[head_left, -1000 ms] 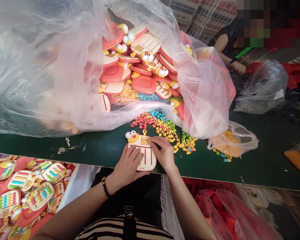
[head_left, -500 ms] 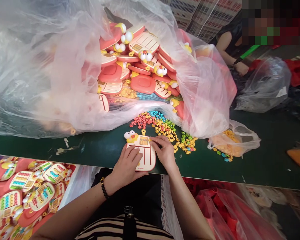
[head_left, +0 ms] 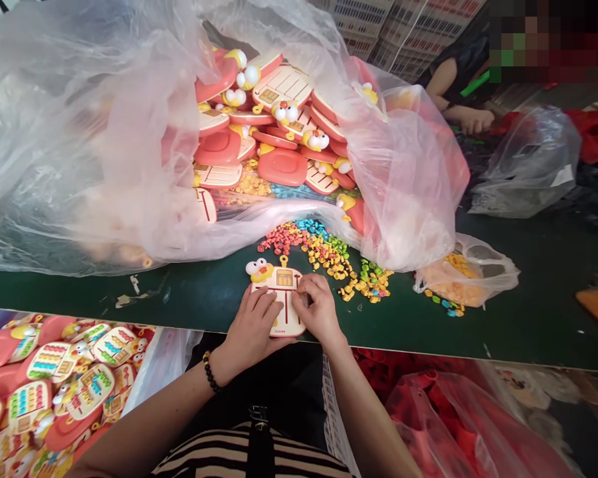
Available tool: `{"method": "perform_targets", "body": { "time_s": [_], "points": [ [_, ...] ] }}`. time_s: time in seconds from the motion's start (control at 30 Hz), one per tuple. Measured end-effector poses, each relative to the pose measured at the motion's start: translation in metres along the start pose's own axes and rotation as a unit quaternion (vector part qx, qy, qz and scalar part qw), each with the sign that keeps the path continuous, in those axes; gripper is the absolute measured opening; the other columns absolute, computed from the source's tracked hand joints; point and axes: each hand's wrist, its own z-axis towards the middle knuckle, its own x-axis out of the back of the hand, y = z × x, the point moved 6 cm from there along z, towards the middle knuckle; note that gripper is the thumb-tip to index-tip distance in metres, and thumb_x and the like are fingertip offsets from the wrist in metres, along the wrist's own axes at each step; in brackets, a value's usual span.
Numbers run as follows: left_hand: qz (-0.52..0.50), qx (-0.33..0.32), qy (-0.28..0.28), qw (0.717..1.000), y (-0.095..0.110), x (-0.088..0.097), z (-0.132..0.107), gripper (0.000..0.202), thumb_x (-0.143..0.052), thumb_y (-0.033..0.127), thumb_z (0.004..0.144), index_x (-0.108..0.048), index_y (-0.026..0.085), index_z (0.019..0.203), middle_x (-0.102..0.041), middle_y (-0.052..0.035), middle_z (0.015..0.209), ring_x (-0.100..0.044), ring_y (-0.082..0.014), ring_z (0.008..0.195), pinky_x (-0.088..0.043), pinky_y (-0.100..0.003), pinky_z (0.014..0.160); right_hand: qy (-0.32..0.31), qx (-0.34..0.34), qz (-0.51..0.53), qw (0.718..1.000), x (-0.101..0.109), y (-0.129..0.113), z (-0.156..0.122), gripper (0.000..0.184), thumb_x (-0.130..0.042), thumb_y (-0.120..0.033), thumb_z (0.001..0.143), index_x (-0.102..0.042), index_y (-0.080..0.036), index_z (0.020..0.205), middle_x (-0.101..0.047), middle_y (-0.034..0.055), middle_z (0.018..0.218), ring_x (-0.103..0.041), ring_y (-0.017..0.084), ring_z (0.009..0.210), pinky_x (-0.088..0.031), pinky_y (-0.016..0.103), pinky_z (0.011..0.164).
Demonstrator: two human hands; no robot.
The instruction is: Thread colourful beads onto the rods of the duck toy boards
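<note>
A cream toy board [head_left: 280, 317] with a red rim, slots and a big-eyed yellow duck-like head lies at the front edge of the table. My left hand [head_left: 252, 320] rests over its left half, fingers across the face and thumb along the lower edge, gripping it. At the board's right side, my right hand [head_left: 321, 309] is closed in a pinch over the rightmost slot; whatever its fingertips hold is hidden. Small coloured plastic pieces [head_left: 329, 255] in red, blue, yellow and green are heaped just behind the board.
Behind stands a large clear plastic bag [head_left: 129, 133] full of similar boards [head_left: 283, 166]. A small bag of yellow pieces [head_left: 458, 282] sits right. Boards with filled slots [head_left: 50, 358] fill a container at lower left. Another person's hand [head_left: 473, 121] shows at upper right.
My right hand has slid down and slightly left along the board's right edge, its fingers curling tighter. The left hand keeps its place on the board. The other person's hand has shifted.
</note>
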Motion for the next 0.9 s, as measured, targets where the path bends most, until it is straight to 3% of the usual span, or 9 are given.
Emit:
{"method": "perform_targets", "body": {
  "time_s": [0.1, 0.23, 0.47, 0.6, 0.77, 0.9],
  "points": [
    [-0.007, -0.005, -0.005, 1.0, -0.001, -0.001, -0.001, 0.055, -0.071, 0.051, 0.073, -0.053, 0.017, 0.112, -0.059, -0.0137, 0.113, -0.051, -0.0325, 0.116, -0.037, -0.058, 0.106, -0.014, -0.04, 0.039, 0.998, 0.003, 0.004, -0.01, 0.002, -0.059, -0.025, 0.084, -0.06, -0.024, 0.085, -0.058, 0.0056, 0.094, -0.058, 0.021, 0.092, -0.05, 0.036, 0.083],
    [-0.013, -0.006, -0.001, 1.0, -0.001, 0.0, -0.001, 0.053, -0.074, 0.049, 0.071, -0.055, 0.017, 0.11, -0.058, -0.0142, 0.115, -0.051, -0.0325, 0.116, -0.038, -0.057, 0.105, -0.045, -0.054, 0.086, 0.994, 0.009, 0.009, -0.017, 0.014, -0.061, -0.032, 0.087, -0.067, -0.025, 0.098, -0.06, 0.0071, 0.105, -0.059, 0.023, 0.103, -0.049, 0.039, 0.092],
    [-0.01, -0.021, -0.025, 0.999, 0.0, 0.002, 0.001, 0.045, -0.071, 0.047, 0.075, -0.057, 0.018, 0.107, -0.06, -0.0128, 0.114, -0.05, -0.0318, 0.114, -0.038, -0.056, 0.104, -0.02, -0.076, 0.098, 0.992, 0.007, 0.022, -0.016, 0.015, -0.065, -0.038, 0.086, -0.073, -0.027, 0.09, -0.064, 0.0052, 0.094, -0.063, 0.021, 0.09, -0.053, 0.038, 0.083],
    [-0.004, -0.027, -0.03, 0.999, -0.001, 0.002, 0.002, 0.043, -0.073, 0.046, 0.075, -0.058, 0.018, 0.104, -0.061, -0.0121, 0.113, -0.051, -0.0327, 0.113, -0.038, -0.057, 0.103, 0.027, -0.082, 0.083, 0.993, 0.003, 0.02, -0.017, 0.012, -0.065, -0.034, 0.085, -0.073, -0.026, 0.088, -0.064, 0.0043, 0.091, -0.062, 0.019, 0.083, -0.053, 0.034, 0.077],
    [-0.02, -0.03, -0.019, 0.999, -0.001, 0.003, 0.002, 0.043, -0.073, 0.043, 0.075, -0.058, 0.018, 0.107, -0.062, -0.0112, 0.11, -0.05, -0.0322, 0.113, -0.038, -0.058, 0.103, 0.088, -0.143, 0.045, 0.985, -0.002, 0.02, -0.011, 0.01, -0.066, -0.031, 0.081, -0.068, -0.022, 0.075, -0.059, 0.0025, 0.081, -0.054, 0.014, 0.063, -0.051, 0.03, 0.063],
    [-0.027, -0.022, -0.008, 0.999, 0.0, 0.005, 0.0, 0.043, -0.074, 0.041, 0.074, -0.057, 0.018, 0.107, -0.06, -0.0117, 0.113, -0.049, -0.0323, 0.116, -0.038, -0.056, 0.104, 0.051, -0.13, 0.081, 0.987, -0.001, 0.02, -0.003, 0.01, -0.067, -0.031, 0.08, -0.067, -0.022, 0.074, -0.058, 0.002, 0.08, -0.053, 0.014, 0.064, -0.049, 0.03, 0.062]
  ]
}}
